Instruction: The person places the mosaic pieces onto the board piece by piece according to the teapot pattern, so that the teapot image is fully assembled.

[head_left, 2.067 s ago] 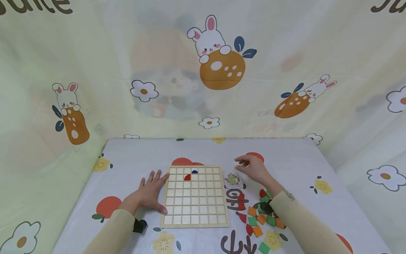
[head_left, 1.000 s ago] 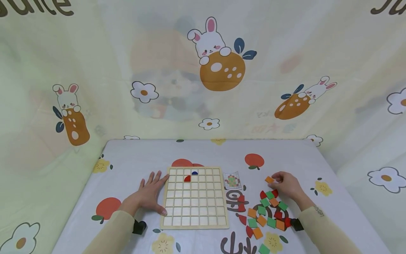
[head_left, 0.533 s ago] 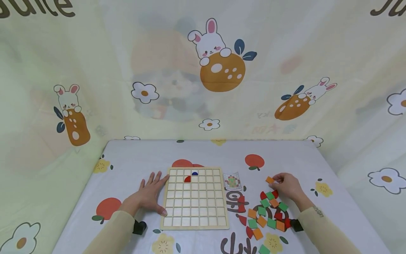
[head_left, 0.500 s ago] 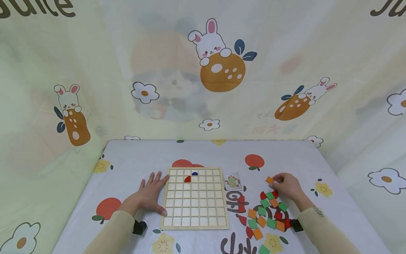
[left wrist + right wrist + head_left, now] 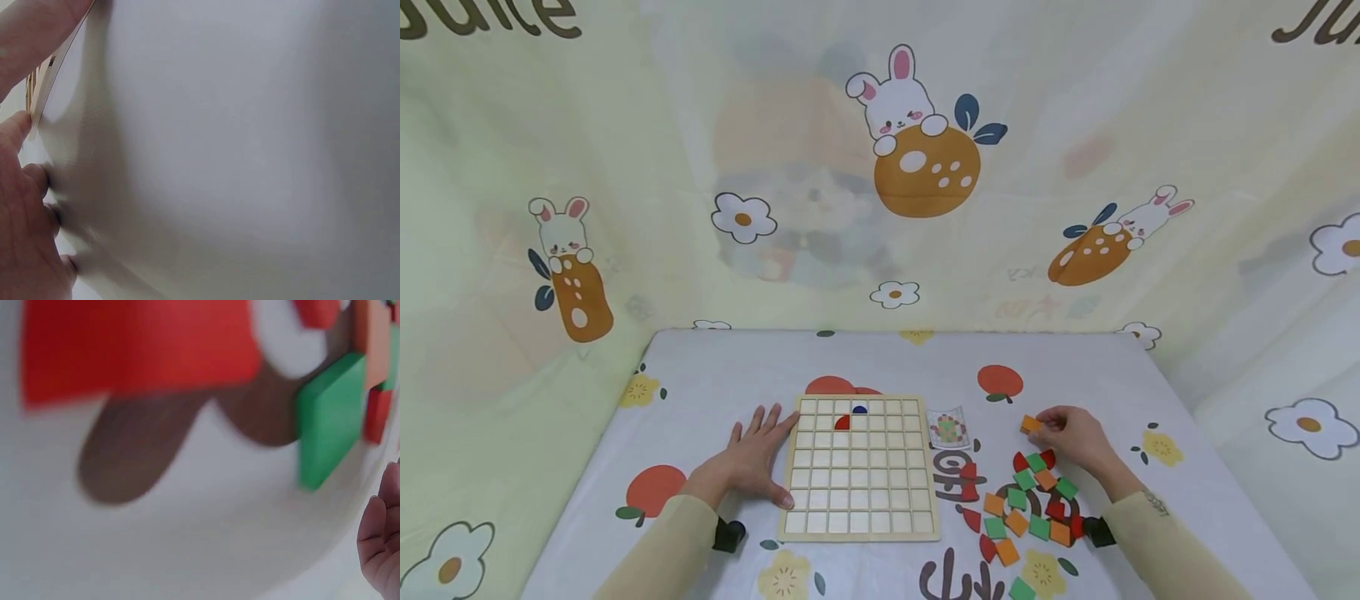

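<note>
A wooden grid board (image 5: pixel 860 467) lies flat on the table. In its upper cells sit a blue half-round piece (image 5: pixel 860 410) and a red quarter-round piece (image 5: pixel 842 423). My left hand (image 5: pixel 748 458), fingers spread, touches the board's left edge with forefinger and thumb. To the right, my right hand (image 5: pixel 1078 435) pinches a square orange tile (image 5: pixel 1031 424) between thumb and fingers, just beyond the loose pieces. The right wrist view shows only part of the right hand (image 5: pixel 381 544), with the held tile out of sight.
A pattern card (image 5: pixel 949 428) lies against the board's right side. Several loose tiles, among them a green square (image 5: pixel 1039 527) and a red quarter-round (image 5: pixel 987 547), are scattered right of the board. A black wrist device (image 5: pixel 1101 532) sits under the right sleeve.
My right hand has moved from above the card to the right and taken hold of the orange tile. Lately the tile has shifted slightly left. The left hand stays at the board.
</note>
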`<state>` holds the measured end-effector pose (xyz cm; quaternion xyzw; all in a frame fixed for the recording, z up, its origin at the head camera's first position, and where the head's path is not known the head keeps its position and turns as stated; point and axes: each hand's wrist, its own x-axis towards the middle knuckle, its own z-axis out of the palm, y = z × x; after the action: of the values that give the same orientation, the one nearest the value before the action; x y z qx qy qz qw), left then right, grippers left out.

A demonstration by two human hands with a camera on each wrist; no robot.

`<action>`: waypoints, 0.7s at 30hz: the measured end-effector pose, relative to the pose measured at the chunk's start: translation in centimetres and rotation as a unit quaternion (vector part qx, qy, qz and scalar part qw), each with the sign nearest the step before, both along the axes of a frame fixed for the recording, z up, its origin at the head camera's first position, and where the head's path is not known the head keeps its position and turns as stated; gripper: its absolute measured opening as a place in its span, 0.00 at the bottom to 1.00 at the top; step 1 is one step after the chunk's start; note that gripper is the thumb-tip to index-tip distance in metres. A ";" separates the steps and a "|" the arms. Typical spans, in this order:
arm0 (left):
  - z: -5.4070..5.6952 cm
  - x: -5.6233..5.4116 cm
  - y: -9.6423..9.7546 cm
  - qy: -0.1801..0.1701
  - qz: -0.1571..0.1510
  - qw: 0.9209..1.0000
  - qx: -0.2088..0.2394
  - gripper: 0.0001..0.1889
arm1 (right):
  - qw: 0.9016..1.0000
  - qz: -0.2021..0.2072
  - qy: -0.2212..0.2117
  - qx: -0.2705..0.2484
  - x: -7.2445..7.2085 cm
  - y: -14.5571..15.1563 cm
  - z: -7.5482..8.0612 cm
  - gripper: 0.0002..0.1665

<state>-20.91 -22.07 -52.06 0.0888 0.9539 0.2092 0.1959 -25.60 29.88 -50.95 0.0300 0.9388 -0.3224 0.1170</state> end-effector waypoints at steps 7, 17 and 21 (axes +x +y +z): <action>-0.1 0.0 -0.1 0.000 0.001 1.000 0.000 0.71 | 0.999 0.026 0.027 -0.022 -0.2 -3.1 1.4 0.21; 0.3 0.1 0.0 -0.001 0.000 1.000 0.000 0.70 | 0.994 0.075 0.061 -0.050 -1.1 -8.8 2.6 0.18; 0.5 0.1 0.1 -0.004 -0.004 1.000 -0.001 0.70 | 0.992 0.092 0.067 -0.057 -1.4 -10.9 2.9 0.17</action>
<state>-20.84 -21.99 -51.57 0.0914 0.9531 0.2079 0.2002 -26.97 18.97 -48.08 -0.0844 0.9235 -0.3646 0.0846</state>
